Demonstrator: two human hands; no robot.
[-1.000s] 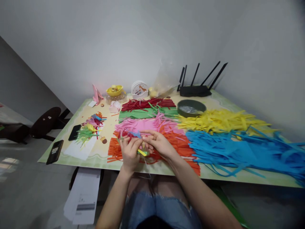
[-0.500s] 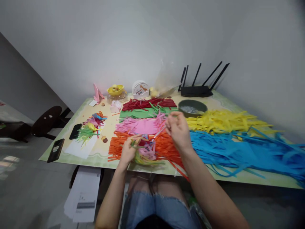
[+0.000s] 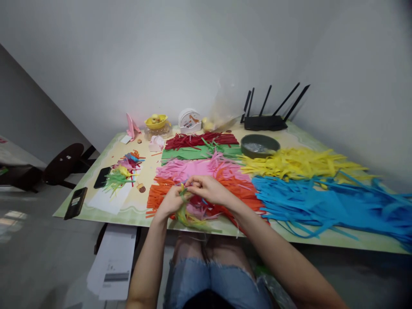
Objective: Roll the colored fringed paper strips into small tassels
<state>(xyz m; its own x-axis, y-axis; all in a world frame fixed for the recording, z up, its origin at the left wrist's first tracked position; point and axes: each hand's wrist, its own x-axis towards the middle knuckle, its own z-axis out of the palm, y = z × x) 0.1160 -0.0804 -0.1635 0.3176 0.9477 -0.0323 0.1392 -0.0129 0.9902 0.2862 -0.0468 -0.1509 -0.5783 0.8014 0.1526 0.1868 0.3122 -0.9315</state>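
Observation:
My left hand [image 3: 171,201] is closed round a bundle of mixed paper strips [image 3: 192,213], yellow-green, pink and red, whose loose ends hang over the table's near edge. My right hand [image 3: 207,189] meets it from the right, fingers pinched on the top of the same bundle. Both hands hover over the orange strips [image 3: 157,195] and just in front of the pink strips [image 3: 193,168]. Which strip the right fingers pinch is hidden.
The table [image 3: 135,210] also carries red strips [image 3: 199,139], green strips [image 3: 193,152], yellow strips [image 3: 302,163], blue strips [image 3: 322,201], a grey bowl [image 3: 259,145], a router [image 3: 265,122], finished bundles [image 3: 122,171], two phones [image 3: 75,202] and small containers [image 3: 156,124] at the back.
My right hand, which had reached right over the pink and orange piles and drawn out a strip, has come back to the bundle in my left hand. The left hand barely moved.

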